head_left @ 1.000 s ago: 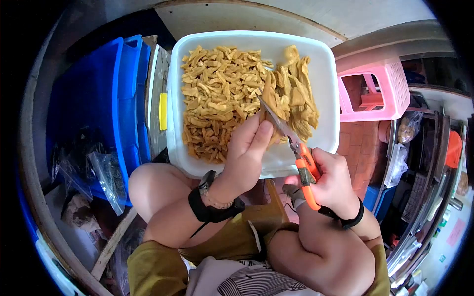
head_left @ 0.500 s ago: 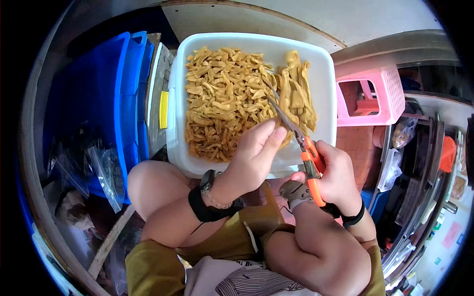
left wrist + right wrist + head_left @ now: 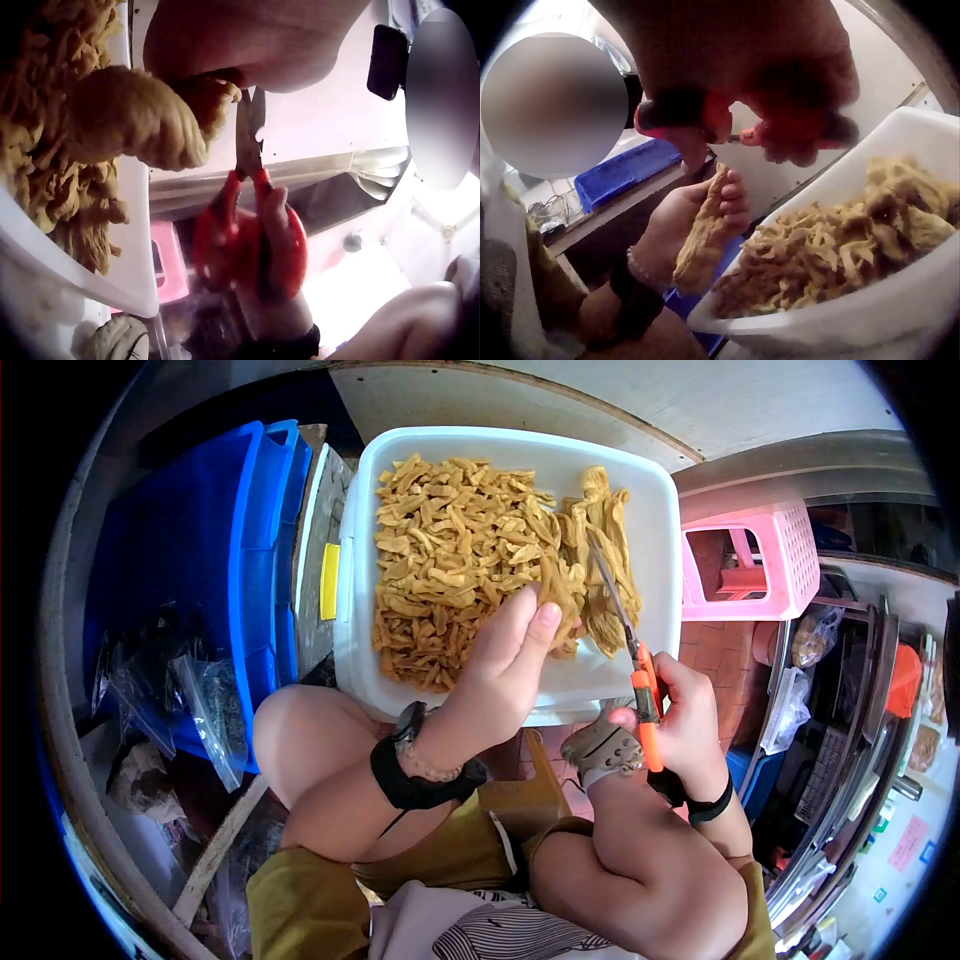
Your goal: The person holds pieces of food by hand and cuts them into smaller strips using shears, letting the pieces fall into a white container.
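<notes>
My left hand [image 3: 508,652] grips a limp yellowish-brown piece that looks like preserved vegetable [image 3: 560,592], thumb on top, over the white tub [image 3: 520,432]. Its thick, wrinkled end [image 3: 139,120] shows large in the left wrist view. To the right, my right hand [image 3: 688,710] holds orange-handled scissors [image 3: 648,705], fingers around the handles. Their blades [image 3: 614,588] point up and away over the tub, beside the held piece; in the left wrist view they stand slightly apart. Short cut strips [image 3: 440,560] fill the tub's left and middle. Longer whole pieces [image 3: 612,525] lie at its right side.
Blue bins [image 3: 190,560] stand on the left, with clear plastic bags [image 3: 210,710] nearby. A pink stool [image 3: 790,560] is right of the tub, and a rack [image 3: 840,730] with bagged goods stands farther right. The person's bent knees [image 3: 310,740] are close below the tub.
The scissors have moved right, away from the left hand, where their blades earlier crossed the held piece. The left hand has shifted slightly, and its piece now stands up more from the fingers.
</notes>
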Motion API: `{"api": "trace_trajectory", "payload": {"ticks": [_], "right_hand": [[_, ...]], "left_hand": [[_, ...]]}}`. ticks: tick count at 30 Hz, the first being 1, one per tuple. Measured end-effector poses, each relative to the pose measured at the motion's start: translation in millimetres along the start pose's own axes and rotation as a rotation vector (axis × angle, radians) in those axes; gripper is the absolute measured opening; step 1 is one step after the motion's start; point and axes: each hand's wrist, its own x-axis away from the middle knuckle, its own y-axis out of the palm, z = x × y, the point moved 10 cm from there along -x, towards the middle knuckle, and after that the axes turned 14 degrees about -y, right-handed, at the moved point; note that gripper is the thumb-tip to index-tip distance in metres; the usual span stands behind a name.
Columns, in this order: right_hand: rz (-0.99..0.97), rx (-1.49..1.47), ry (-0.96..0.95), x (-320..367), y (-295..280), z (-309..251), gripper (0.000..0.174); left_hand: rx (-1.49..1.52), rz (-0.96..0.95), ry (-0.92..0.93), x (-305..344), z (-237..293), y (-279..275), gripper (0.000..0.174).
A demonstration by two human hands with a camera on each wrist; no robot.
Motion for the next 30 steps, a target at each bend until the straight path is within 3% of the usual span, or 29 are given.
{"api": "trace_trajectory", "payload": {"ticks": [6,8,15,16,18,21,23,30], "right_hand": [[-0.080,0.063,-0.026,5.2,8.0,-4.0,0.059],[-0.125,0.061,-0.027,8.5,16.6,0.6,0.067],[-0.120,0.062,-0.082,-3.1,16.1,-14.3,0.058],[-0.131,0.084,-0.084,-3.5,16.7,-14.9,0.058],[-0.143,0.106,-0.085,-3.8,18.4,-14.6,0.059],[-0.130,0.095,-0.083,-3.1,19.7,-12.9,0.058],[-0.075,-0.103,-0.019,0.4,22.9,-3.8,0.057],[0.029,-0.069,-0.056,1.3,18.2,-2.7,0.056]], "left_hand": [[-0.047,0.052,-0.057,-3.7,-9.9,-8.1,0.031],[0.134,0.032,-0.018,-1.4,-1.1,-6.4,0.030],[-0.005,0.094,0.024,-4.6,-4.2,-10.3,0.029],[-0.015,0.150,0.090,-4.0,1.4,-13.3,0.022],[-0.025,0.206,0.154,-0.6,9.0,-17.3,0.022],[-0.070,0.214,0.133,0.7,13.9,-18.1,0.023],[0.066,0.160,0.113,-2.1,8.8,-18.6,0.023],[0.102,0.094,0.030,-3.9,-0.1,-18.3,0.030]]}}
